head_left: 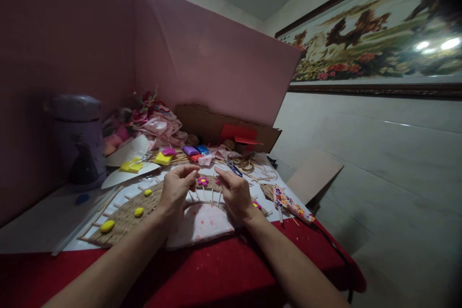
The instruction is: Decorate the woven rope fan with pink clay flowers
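Observation:
My left hand (pixel 179 187) and my right hand (pixel 234 191) are raised close to each other, fingers pinched, over the middle of a fan-shaped piece of woven twine (pixel 126 220) on thin sticks. Whatever lies between the fingertips is too small to make out. A pink flower with a yellow centre (pixel 202 181) shows on the weave between my hands. Along the left part sit yellow clay-like blobs (pixel 139 212). Another pink flower (pixel 256 205) peeks out beside my right wrist. Below the sticks lies a pale cloth-covered piece (pixel 206 224) with small pink flowers.
Packets of yellow clay (pixel 163 158), purple clay (pixel 190 150) and blue clay (pixel 202 149) lie behind. Blue-handled pliers (pixel 234 168) rest right of them. A lilac flask (pixel 77 142) stands left. A flowered strip (pixel 290 206) lies right, and pink boards (pixel 212 62) rise behind.

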Motion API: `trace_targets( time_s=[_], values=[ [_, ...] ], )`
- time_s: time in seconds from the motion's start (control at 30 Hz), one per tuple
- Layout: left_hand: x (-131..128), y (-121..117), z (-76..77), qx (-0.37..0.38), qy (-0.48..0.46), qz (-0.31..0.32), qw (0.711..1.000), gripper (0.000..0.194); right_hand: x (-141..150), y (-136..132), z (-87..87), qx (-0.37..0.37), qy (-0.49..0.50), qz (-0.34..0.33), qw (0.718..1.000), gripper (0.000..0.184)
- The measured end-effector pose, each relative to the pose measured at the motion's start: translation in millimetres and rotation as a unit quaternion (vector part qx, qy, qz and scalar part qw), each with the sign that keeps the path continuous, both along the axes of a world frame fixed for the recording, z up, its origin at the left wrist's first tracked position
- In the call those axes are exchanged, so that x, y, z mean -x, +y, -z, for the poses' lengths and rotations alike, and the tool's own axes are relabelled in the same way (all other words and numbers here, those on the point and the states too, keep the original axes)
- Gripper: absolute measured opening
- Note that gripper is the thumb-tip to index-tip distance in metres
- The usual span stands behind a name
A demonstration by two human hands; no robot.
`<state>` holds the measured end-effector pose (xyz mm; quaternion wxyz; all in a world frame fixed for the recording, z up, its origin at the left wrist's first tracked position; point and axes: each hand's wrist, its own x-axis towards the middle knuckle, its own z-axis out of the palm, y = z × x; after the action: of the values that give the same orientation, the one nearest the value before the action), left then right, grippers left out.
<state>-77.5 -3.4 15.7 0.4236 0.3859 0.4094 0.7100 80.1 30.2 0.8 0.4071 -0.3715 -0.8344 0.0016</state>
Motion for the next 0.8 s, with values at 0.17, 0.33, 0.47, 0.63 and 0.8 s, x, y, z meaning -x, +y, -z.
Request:
trace_targets(
  time_s=[0.17,0.33,0.47,0.63,0.8],
  values=[
    [0,3,2.4,0.022,-0.007,0.032,0.999,0.036,2,-3,2.5,0.007,0.021,-0.013,1.0,0.023],
    [1,5,3.0,0.045,0.013,-0.005,0.999,0.043,6,1,4.4,0.019,-0.089,0.016,0.996,0.016],
    [3,5,2.5,0.063,0.005,-0.023,0.998,0.041,9,4,5.9,0.043,-0.165,0.046,0.984,0.016],
    [4,5,4.2,0.059,-0.01,-0.027,0.998,0.038,12,3,4.9,0.053,-0.204,0.052,0.976,0.021],
    [4,5,5.8,0.063,-0.009,-0.031,0.997,0.036,12,1,2.3,0.052,-0.217,0.057,0.973,0.023]
  ],
)
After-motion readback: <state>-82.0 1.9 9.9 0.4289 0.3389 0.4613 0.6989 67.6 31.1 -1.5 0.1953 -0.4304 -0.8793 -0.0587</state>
